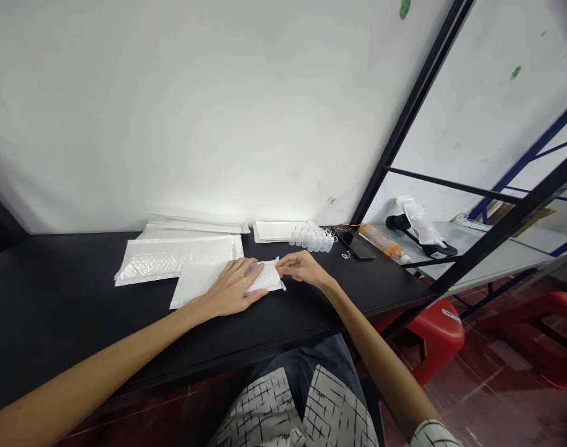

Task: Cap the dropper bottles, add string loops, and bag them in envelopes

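Note:
My left hand lies flat with its fingers spread, pressing on a small white bubble-wrapped packet. Beneath that hand a white padded envelope stretches out to the left; whether the packet lies on it or partly inside it, I cannot tell. At the packet's right end, my right hand is closed, thumb and fingers pinching its edge. Behind the left hand rests another white bubble mailer, with clear bubble wrap along its front.
More white envelopes lie by the wall, and a white stack sits right of them. Small translucent tags with strings, a phone and an orange-labelled tube are to the right. A black metal frame rises at the table's right end. Red stools stand below.

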The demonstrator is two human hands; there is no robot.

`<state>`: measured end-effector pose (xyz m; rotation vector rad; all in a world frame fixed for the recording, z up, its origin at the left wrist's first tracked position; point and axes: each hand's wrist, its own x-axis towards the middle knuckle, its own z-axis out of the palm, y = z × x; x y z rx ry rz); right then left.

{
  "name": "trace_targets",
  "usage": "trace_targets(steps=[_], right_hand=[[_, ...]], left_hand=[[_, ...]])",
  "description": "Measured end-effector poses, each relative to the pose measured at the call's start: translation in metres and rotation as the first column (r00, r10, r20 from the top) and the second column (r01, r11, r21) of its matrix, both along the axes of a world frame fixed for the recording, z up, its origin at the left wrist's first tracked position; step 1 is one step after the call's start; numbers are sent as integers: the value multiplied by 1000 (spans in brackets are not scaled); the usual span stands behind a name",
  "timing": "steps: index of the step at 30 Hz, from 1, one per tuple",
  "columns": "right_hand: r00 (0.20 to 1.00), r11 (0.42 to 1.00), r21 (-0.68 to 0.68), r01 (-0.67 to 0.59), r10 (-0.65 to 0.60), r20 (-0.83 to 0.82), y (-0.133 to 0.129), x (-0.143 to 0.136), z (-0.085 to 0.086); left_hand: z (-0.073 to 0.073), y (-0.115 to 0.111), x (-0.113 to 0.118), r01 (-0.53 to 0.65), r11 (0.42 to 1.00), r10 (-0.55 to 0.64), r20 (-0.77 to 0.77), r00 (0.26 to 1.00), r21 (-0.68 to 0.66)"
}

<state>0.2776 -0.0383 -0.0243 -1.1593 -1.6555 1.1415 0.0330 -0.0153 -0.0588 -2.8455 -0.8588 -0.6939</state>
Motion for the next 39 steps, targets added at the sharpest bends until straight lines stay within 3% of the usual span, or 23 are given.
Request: trace_targets(steps=[6,13,19,21,23,25,26,28,29,31,33,36,39], right_hand=[[1000,999,-54,-5,4,-19,-1,-1,1],[979,987,21,159,-155,-130,1,-6,0],[999,999,19,-34,34,-41,0,-16,19],[999,998,49,34,-34,-16,3,-8,29],[983,974,137,183,-183,-15,11,5,40],[924,894,274,353,-380,48,26,19,50],[860,827,362,431,-497,111,35,25,55],[676,693,545,471,-681,281,55,35,61],[565,660,598,454,-732,380,64,38,62],[395,692,622,365,-721,570,79,41,61],[285,749,589,304,-662,694,88,40,56],[226,780,561,277,-620,751,91,39,50],[257,764,580,283,-643,722,86,40,49]], left_hand=[[-3,5,-1,1,1000,-1,-9,1000,-9],[5,1,7,-41,996,32,112,993,77],[10,0,7,-73,993,55,188,981,88],[13,1,7,-93,992,73,216,974,83],[16,3,6,-111,990,86,254,963,87],[18,7,6,-120,988,87,285,954,101],[18,9,5,-129,986,93,294,951,104],[17,12,4,-152,983,116,294,949,101],[17,13,3,-159,982,125,291,949,99],[17,13,2,-154,982,115,292,949,111],[18,13,2,-139,981,91,305,948,139],[20,11,2,-130,978,73,315,946,165],[21,11,4,-120,978,63,305,950,172]])
